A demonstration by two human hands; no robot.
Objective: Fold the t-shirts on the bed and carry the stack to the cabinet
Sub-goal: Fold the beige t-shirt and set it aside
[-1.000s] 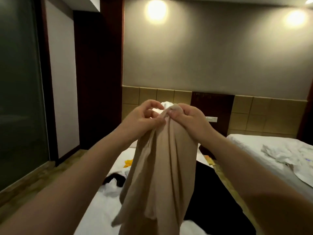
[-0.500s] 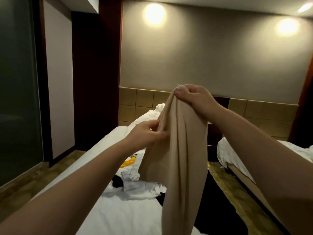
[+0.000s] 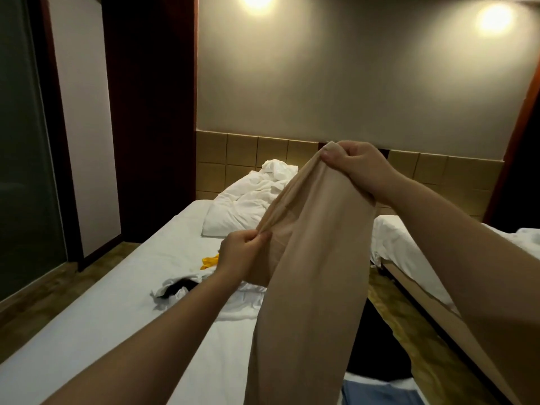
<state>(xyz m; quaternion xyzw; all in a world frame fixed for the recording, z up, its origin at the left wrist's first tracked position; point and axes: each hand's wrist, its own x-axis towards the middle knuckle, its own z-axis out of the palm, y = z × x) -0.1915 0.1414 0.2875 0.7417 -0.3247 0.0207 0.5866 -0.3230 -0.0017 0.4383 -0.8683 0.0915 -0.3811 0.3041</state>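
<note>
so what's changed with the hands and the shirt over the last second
A second ago the left hand and right hand pinched the top edge of the beige shirt side by side. Since then the left hand has slid down and to the left along that edge, while the right hand holds its end up high, so the edge now stretches on a slant between them. Nothing was let go: both still pinch the shirt, which hangs over the bed.

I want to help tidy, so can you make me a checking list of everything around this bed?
Surface: bed, white sheet.
Job's things: beige t-shirt held up, unfolded; yellow garment, black-and-white garment, black garment and blue garment lie on the bed.
Clutter: crumpled duvet at the bed's head.
Grippers: left hand pinches the shirt's edge; right hand grips its top.
Cables: nothing seen.
Surroundings: second bed on the right; wall lights lit.
</note>
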